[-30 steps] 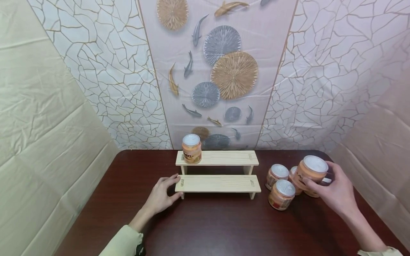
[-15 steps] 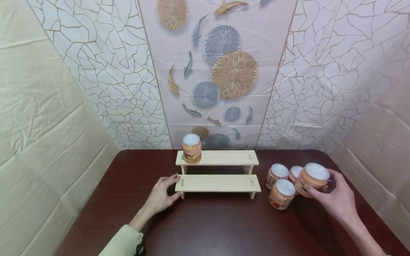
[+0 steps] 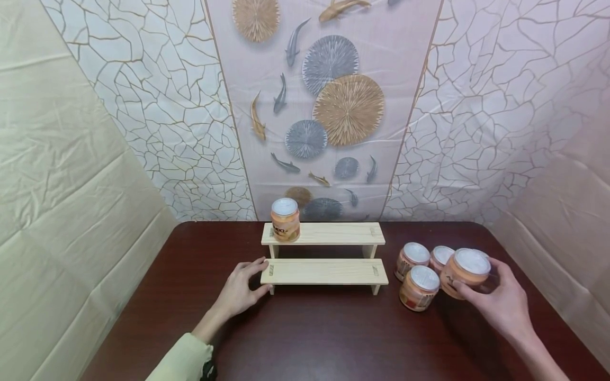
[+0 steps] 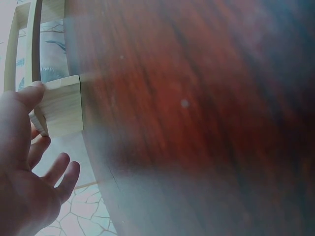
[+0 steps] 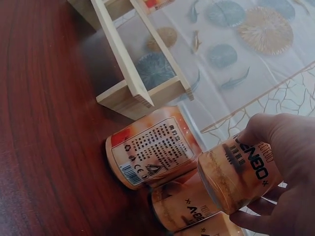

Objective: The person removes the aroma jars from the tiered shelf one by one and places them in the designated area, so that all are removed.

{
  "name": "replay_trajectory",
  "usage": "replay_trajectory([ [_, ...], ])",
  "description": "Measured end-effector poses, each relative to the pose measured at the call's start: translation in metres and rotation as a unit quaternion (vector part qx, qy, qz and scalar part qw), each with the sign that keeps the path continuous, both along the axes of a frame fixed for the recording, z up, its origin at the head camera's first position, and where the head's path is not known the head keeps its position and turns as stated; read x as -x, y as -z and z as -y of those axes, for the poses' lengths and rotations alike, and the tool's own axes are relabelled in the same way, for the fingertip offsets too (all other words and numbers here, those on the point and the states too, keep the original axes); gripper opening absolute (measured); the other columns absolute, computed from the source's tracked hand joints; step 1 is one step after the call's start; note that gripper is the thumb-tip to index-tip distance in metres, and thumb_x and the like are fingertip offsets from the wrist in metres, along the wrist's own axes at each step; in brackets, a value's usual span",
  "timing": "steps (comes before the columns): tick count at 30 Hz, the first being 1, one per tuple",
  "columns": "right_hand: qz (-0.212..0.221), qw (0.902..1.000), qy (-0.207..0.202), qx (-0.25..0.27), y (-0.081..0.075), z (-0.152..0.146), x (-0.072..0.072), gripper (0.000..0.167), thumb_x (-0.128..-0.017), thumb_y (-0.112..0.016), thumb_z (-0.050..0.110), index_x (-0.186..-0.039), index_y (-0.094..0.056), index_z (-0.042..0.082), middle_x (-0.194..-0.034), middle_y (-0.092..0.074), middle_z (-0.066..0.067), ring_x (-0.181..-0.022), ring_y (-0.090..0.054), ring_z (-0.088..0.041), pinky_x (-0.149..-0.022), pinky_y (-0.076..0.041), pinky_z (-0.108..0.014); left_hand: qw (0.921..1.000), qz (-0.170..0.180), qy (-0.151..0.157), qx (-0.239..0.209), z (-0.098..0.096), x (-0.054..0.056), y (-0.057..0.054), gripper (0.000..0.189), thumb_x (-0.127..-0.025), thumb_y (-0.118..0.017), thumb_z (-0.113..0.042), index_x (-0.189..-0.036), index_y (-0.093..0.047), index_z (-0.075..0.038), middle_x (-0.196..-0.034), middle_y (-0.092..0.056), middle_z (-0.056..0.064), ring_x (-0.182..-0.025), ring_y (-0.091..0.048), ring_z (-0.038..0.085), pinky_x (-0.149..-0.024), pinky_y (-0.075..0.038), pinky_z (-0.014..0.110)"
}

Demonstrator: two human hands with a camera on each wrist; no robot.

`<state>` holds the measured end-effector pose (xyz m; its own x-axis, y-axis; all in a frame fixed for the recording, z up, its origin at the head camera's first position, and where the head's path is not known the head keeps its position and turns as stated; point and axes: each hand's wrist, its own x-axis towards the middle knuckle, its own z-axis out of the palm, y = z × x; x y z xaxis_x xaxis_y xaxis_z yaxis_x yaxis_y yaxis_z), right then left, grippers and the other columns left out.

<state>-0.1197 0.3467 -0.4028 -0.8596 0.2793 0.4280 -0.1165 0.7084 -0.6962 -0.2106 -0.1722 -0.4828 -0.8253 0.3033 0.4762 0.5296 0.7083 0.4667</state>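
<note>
My right hand (image 3: 507,299) grips an orange-labelled jar (image 3: 462,275) with a pale ridged lid, thumb on the near side. In the right wrist view this held jar (image 5: 236,172) is tilted, beside other jars. The group includes a front jar (image 3: 418,291), a left jar (image 3: 411,259) and a partly hidden back jar (image 3: 440,256). My left hand (image 3: 240,291) holds the left end of the lower step of a pale wooden two-step rack (image 3: 324,271). Thumb and fingers lie on either side of its board (image 4: 61,105) in the left wrist view.
Another such jar (image 3: 286,222) stands upright at the left end of the rack's upper step (image 3: 338,234). Dark reddish-brown table (image 3: 329,338) surface surrounds the rack. A patterned cloth (image 3: 348,111) hangs behind it, and beige cloth (image 3: 567,211) bounds the sides.
My right hand has lowered the jar slightly, towards the near side of the group, uncovering more of the back jar. The left hand and the rack stay where they were.
</note>
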Motion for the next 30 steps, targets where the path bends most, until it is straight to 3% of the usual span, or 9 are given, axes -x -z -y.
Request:
replay_trajectory([
  [8,0.016,0.9997,0.009,-0.015,0.012,-0.004,-0.002,0.081,-0.072,-0.088,0.009,-0.134,-0.042,-0.015,-0.115,-0.054,-0.038,-0.076,-0.041,0.022,-0.062,-0.039,-0.003,0.9999,-0.014,0.005,0.001,0.0,0.002,0.001,0.057,-0.077,-0.087,-0.018,-0.128,-0.068,-0.001,-0.135,-0.062,0.013,-0.111,-0.058,0.038,-0.087,-0.049,0.057],
  [19,0.039,0.9989,0.013,-0.02,0.033,-0.006,-0.001,0.082,-0.071,-0.089,0.01,-0.134,-0.042,-0.014,-0.115,-0.054,-0.038,-0.074,-0.041,0.021,-0.063,-0.036,-0.003,1.0,0.009,0.002,0.003,0.0,0.0,-0.001,0.057,-0.079,-0.085,-0.022,-0.13,-0.067,-0.003,-0.137,-0.06,0.011,-0.114,-0.057,0.037,-0.089,-0.048,0.056],
  [27,0.043,0.9987,0.022,-0.017,0.043,-0.006,0.001,0.08,-0.07,-0.089,0.008,-0.132,-0.043,-0.013,-0.114,-0.055,-0.037,-0.074,-0.041,0.02,-0.062,-0.035,-0.003,0.9999,-0.009,0.001,0.005,-0.001,0.0,-0.001,0.057,-0.078,-0.086,-0.019,-0.128,-0.067,-0.002,-0.136,-0.061,0.013,-0.112,-0.058,0.037,-0.087,-0.049,0.056],
  [30,0.042,0.9988,0.021,-0.013,0.047,-0.005,0.002,0.079,-0.07,-0.089,0.007,-0.131,-0.043,-0.013,-0.113,-0.055,-0.036,-0.077,-0.049,0.012,-0.062,-0.038,-0.003,0.9999,-0.01,0.001,0.005,-0.001,0.0,-0.001,0.056,-0.078,-0.086,-0.019,-0.128,-0.068,-0.001,-0.135,-0.061,0.013,-0.112,-0.058,0.037,-0.087,-0.049,0.057],
])
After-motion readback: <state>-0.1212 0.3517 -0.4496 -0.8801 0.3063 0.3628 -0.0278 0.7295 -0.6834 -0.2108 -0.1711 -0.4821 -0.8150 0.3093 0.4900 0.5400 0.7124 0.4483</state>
